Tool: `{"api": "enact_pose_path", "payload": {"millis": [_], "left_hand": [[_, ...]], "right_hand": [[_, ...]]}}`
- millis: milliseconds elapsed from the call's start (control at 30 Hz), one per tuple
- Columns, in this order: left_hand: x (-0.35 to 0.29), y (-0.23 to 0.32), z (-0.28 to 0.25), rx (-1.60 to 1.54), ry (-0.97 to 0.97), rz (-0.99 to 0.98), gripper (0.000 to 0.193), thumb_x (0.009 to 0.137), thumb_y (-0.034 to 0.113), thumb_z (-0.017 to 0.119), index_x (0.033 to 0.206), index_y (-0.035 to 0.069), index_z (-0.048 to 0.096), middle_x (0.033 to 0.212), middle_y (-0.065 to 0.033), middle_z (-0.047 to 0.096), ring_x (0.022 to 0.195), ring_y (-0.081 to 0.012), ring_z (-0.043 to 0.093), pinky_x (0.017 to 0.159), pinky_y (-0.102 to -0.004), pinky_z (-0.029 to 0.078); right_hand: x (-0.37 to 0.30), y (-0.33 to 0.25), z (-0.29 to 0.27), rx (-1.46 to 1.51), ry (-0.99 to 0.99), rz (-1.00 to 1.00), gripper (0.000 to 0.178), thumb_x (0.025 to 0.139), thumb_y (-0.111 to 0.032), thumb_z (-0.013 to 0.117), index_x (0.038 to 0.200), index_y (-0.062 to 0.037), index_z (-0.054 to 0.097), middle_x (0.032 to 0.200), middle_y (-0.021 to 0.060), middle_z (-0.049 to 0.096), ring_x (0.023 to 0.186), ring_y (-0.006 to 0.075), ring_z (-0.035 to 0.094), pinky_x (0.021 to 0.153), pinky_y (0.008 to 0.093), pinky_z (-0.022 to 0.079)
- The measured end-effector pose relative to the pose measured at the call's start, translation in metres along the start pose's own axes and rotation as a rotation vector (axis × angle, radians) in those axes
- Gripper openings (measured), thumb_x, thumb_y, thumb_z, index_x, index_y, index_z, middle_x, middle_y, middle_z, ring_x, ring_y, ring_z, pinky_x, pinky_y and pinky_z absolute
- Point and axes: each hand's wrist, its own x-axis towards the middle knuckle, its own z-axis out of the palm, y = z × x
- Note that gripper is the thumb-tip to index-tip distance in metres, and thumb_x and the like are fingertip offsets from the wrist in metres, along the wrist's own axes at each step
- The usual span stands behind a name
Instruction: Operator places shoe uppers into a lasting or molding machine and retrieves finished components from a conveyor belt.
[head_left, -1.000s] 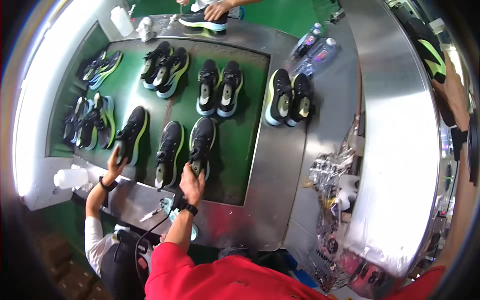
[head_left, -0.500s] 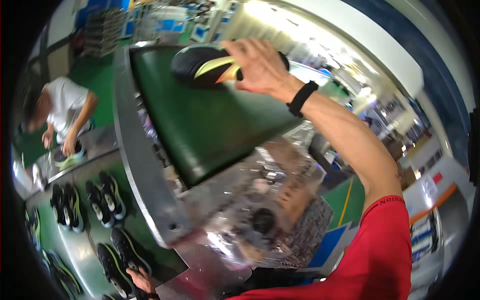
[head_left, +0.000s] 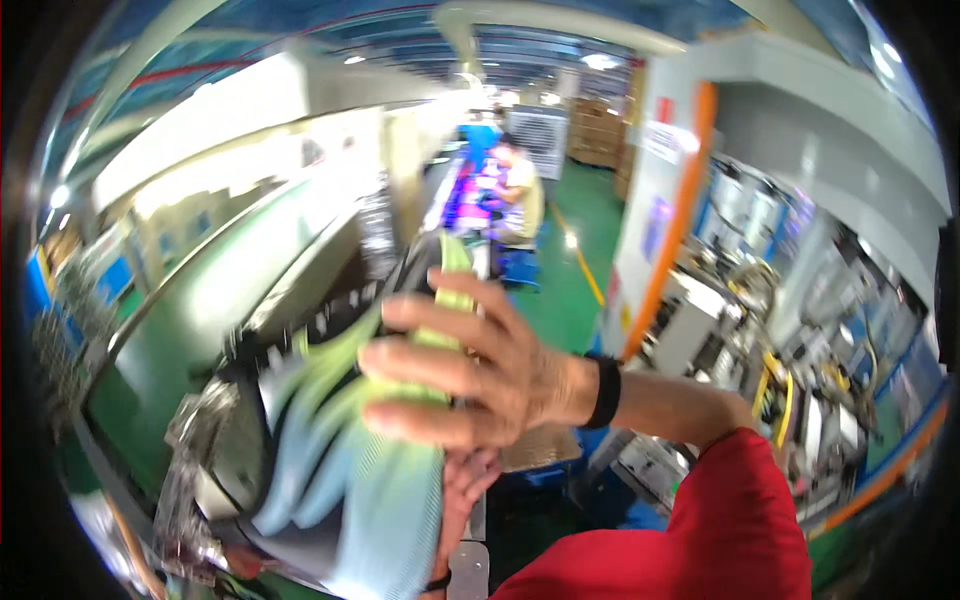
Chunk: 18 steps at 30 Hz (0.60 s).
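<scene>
A sports shoe [head_left: 360,500], light blue and yellow-green with black parts, fills the lower left of the head view, close up and blurred by motion. My right hand [head_left: 490,375] reaches across it from the right, its slightly spread fingers laid over the yellow-green part. A black band circles that wrist. Lower down, my left hand [head_left: 468,485] is against the shoe's right edge, partly covered by the shoe and by my right hand. It appears to grip the shoe from behind; its hidden fingers cannot be made out. Whether a second shoe is in the bundle is unclear.
On the left runs a green conveyor belt [head_left: 180,330] with a raised rim. A co-worker [head_left: 520,195] in a light top sits farther back beside a purple-lit bench. A machine with an orange edge [head_left: 670,220] stands at the right. Cartons [head_left: 595,130] are stacked behind.
The view has swung to the right. My right hand has left the black shoe on the belt and is now on a shoe close by. My left hand has come up from the shoes at lower left.
</scene>
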Motion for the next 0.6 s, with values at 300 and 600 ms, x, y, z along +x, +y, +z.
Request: {"api": "enact_pose_path", "payload": {"millis": [300,600], "left_hand": [[0.006,-0.142,0.101,-0.105,-0.191,-0.631,0.067,0.095,0.052,0.046,0.141,0.002,0.042,0.133,-0.0178,0.054,0.118,-0.0324,0.055,0.103,-0.0455,0.043],[0.033,-0.368,0.194,0.525,-0.39,-0.435,0.056,0.094,0.016,0.06,0.142,0.003,0.035,0.132,-0.0098,0.053,0.118,-0.0205,0.054,0.099,-0.0332,0.044]], "right_hand": [[-0.141,-0.105,-0.265,-0.098,-0.567,0.704,0.049,0.088,-0.011,0.062,0.134,-0.0178,0.049,0.14,0.0075,0.049,0.135,0.0272,0.043,0.112,0.0562,0.027],[-0.224,-0.184,-0.441,0.188,0.297,1.991,0.099,0.064,-0.021,0.087,0.144,0.0018,0.033,0.129,0.016,0.055,0.119,0.0214,0.053,0.102,0.0334,0.043]]}}
